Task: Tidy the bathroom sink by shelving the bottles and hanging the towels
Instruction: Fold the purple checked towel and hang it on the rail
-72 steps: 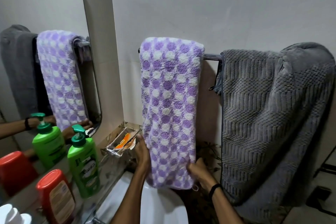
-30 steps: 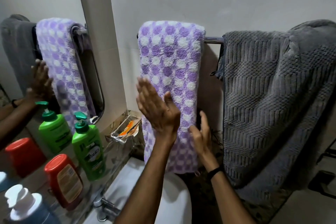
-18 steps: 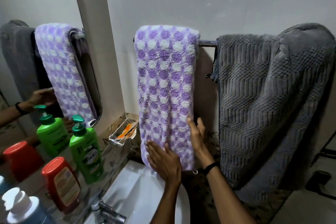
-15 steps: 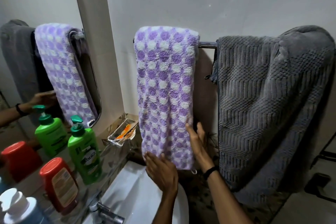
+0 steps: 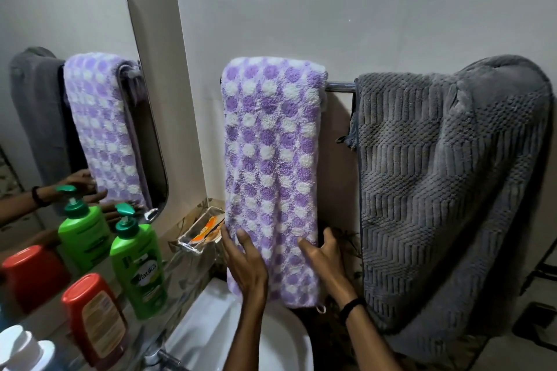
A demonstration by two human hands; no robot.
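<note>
A purple-and-white dotted towel [image 5: 272, 159] hangs folded over a chrome rail [image 5: 339, 86] on the wall. A larger grey towel [image 5: 446, 190] hangs bunched on the same rail to its right. My left hand [image 5: 245, 262] lies flat, fingers spread, against the dotted towel's lower left front. My right hand [image 5: 324, 253] rests with open fingers on its lower right edge. On the glass shelf [image 5: 173, 281] at left stand a green pump bottle [image 5: 138, 265], a red-capped bottle [image 5: 95, 319] and a white-topped bottle [image 5: 25, 349].
A white sink [image 5: 280, 343] with a chrome tap [image 5: 158, 357] lies below my arms. A clear soap dish [image 5: 200, 229] with orange packets sits on the shelf's far end. A mirror [image 5: 69, 99] at left reflects the towels, the bottles and my arm.
My left hand slid from high on the dotted towel down to its lower part, smoothing it. My right hand stayed at the lower right edge. The towel hangs flatter.
</note>
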